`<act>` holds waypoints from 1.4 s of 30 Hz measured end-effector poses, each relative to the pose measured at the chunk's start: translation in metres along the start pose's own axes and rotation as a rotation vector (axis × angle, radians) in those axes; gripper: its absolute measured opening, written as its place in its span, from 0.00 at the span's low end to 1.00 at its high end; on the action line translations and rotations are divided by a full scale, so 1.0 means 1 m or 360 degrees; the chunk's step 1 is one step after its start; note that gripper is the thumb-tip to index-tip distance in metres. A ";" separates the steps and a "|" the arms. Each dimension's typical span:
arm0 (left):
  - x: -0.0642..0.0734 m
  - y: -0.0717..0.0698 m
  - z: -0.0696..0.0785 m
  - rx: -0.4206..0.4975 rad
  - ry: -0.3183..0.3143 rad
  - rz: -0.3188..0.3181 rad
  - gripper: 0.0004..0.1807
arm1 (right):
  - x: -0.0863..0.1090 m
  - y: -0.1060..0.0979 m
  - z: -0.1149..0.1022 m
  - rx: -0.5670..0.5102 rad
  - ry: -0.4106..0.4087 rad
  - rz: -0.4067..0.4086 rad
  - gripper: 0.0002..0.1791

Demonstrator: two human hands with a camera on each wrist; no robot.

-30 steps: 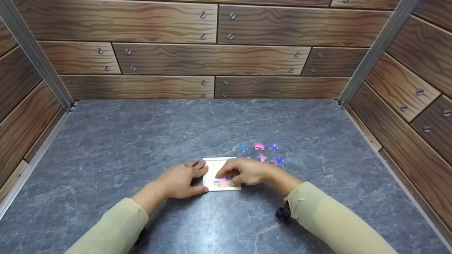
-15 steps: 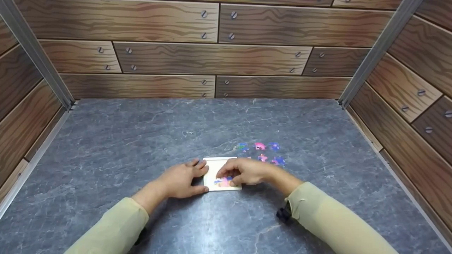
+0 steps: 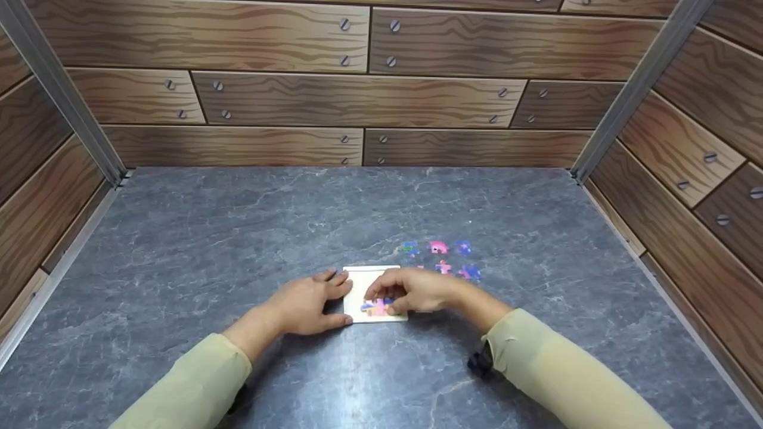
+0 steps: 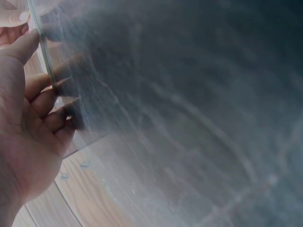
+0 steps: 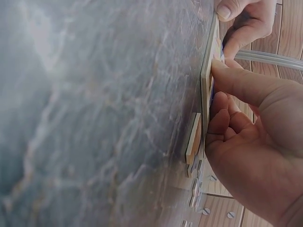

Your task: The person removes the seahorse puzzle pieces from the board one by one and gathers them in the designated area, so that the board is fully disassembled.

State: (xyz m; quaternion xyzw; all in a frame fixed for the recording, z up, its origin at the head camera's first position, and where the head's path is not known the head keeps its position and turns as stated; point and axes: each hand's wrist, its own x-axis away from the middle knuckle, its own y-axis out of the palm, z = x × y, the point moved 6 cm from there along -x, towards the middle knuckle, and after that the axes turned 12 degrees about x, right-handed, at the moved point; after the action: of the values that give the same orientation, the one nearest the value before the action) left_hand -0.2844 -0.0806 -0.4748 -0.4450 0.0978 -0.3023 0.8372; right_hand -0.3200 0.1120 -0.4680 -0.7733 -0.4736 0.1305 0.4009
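Observation:
A white puzzle tray point(image 3: 357, 292) lies flat on the table, with colourful joined jigsaw pieces point(image 3: 375, 307) along its near side. My left hand point(image 3: 307, 302) rests at the tray's left edge, thumb by the near corner and fingers against the side. Over the tray's right part, my right hand point(image 3: 420, 289) is curled, thumb and index finger pinching at a puzzle piece that the hand mostly covers. In the right wrist view, the right thumb point(image 5: 236, 80) presses down at the tray's face, and the tray's thin edge point(image 5: 204, 94) shows.
Loose jigsaw pieces lie right of and beyond the tray: a blue-green one point(image 3: 411, 248), pink ones point(image 3: 438, 246) and blue ones point(image 3: 470, 271). The grey marbled table point(image 3: 268, 208) is bounded by wood-patterned walls point(image 3: 357, 101).
Hardly anything differs. Both hands stay in place on the tray, the right fingers shifting at most very slightly, and the loose pieces lie as before.

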 end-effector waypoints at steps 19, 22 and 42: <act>0.000 0.001 0.000 -0.0007 0.0025 0.0018 0.39 | 0.003 0.001 0.000 -0.0046 0.0010 0.0089 0.21; -0.001 0.001 0.000 -0.0009 0.0037 0.0022 0.39 | 0.002 0.002 0.000 -0.0079 0.0001 0.0098 0.21; -0.001 0.000 -0.001 -0.0018 0.0006 0.0010 0.40 | 0.000 0.004 -0.003 -0.0096 0.0018 0.0151 0.19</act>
State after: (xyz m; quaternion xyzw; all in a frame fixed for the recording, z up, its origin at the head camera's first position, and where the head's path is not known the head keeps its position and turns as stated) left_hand -0.2859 -0.0805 -0.4758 -0.4490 0.1025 -0.3002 0.8354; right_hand -0.3160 0.1093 -0.4688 -0.8073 -0.4378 0.1308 0.3734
